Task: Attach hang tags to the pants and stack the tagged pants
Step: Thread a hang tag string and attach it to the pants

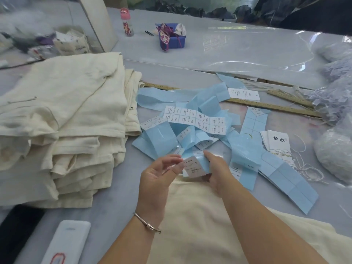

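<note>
Sticker sheet [192, 166] sits pinched between my left hand [158, 172] and right hand [219, 168]. Cloth scraps fill the blue box [178, 41] near the desk's far edge.

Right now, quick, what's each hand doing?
Left hand: fingers loosely curled, fingertips touching the white sticker label, seemingly peeling it.
Right hand: gripping the blue backing strip carrying that label.
</note>
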Action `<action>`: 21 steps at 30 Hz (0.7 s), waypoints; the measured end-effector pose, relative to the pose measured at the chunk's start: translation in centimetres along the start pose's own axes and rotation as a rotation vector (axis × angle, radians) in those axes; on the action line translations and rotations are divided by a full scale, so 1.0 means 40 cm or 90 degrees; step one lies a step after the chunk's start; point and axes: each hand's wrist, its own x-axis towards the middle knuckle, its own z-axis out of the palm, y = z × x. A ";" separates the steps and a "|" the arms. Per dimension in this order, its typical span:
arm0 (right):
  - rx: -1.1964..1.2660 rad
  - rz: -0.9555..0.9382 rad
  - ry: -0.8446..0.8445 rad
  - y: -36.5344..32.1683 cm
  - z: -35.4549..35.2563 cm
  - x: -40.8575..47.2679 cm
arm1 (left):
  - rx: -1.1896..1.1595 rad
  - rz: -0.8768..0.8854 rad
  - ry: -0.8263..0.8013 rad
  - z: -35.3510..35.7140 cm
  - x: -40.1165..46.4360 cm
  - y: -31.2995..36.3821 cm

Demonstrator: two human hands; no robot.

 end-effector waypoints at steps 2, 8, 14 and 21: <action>-0.134 -0.123 0.057 -0.014 -0.021 -0.018 | -0.051 -0.041 0.007 0.008 -0.025 0.008; -0.254 -0.520 0.302 -0.050 -0.239 -0.140 | 0.002 -0.051 -0.013 0.099 -0.111 -0.038; -0.235 -0.408 0.345 0.012 -0.576 -0.146 | 0.028 -0.147 -0.105 0.274 -0.190 -0.145; -0.337 -0.410 0.310 -0.094 -0.753 -0.034 | 0.069 -0.159 -0.048 0.421 -0.205 -0.248</action>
